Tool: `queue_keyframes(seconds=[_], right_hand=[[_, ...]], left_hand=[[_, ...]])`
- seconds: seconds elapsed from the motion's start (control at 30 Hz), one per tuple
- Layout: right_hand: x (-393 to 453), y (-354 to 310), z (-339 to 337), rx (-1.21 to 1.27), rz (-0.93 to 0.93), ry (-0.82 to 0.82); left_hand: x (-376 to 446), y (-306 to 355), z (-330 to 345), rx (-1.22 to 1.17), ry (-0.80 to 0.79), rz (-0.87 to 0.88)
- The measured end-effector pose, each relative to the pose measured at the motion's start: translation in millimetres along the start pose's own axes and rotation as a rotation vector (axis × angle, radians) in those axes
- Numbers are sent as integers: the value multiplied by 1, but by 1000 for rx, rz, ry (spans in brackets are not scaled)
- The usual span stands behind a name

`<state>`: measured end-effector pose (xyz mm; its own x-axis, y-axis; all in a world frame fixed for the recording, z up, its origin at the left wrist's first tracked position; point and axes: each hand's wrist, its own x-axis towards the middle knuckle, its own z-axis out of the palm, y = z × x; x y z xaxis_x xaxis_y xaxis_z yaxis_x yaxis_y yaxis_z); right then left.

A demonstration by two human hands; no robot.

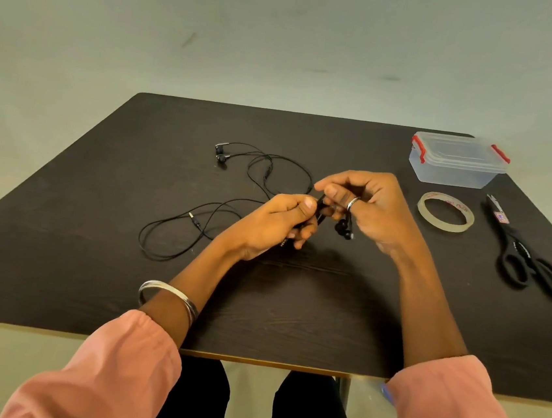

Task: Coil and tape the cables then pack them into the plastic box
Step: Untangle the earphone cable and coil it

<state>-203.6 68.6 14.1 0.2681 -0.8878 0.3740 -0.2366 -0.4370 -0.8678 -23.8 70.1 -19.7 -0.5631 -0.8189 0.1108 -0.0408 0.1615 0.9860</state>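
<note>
Black earphone bundle (pixel 318 213) pinched between left hand (pixel 276 222) and right hand (pixel 370 205); tape roll (pixel 446 212) just right of the right hand.

A dark brown wooden table (pixel 89 284) is carrying everything. A loose black earphone cable (pixel 198 221) is lying toward its left side. At the far right corner a clear plastic box with red clips (pixel 456 161) is standing. Along the right edge a ring of tape (pixel 445 212) and black-handled scissors (pixel 525 255) are lying.
</note>
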Motion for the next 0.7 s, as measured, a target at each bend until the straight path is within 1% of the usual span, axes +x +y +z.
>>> queue_keyframes(seconds=[0.07, 0.13, 0.23, 0.33, 0.43, 0.53, 0.63, 0.7], right_hand=[[0, 2, -4, -21, -9, -45], [0, 3, -5, -98, -42, -76], [2, 5, -4, -110, -44, -45], [4, 9, 0, -142, -62, 16], [5, 15, 9, -218, -80, 71], [6, 18, 16, -218, -47, 102], [5, 18, 17, -143, 15, 101], [4, 15, 17, -56, 54, 68]], left_hand=[[-1, 0, 0, -43, -22, 2], [-1, 1, 0, -105, -34, -14], [-2, 1, -2, -211, -26, -37], [-1, 1, -2, -337, -26, -20], [1, 1, -1, -433, 54, -6], [4, 0, 0, -419, 172, -5], [4, 0, 1, -433, 255, -22], [4, 0, 1, -428, 291, -35]])
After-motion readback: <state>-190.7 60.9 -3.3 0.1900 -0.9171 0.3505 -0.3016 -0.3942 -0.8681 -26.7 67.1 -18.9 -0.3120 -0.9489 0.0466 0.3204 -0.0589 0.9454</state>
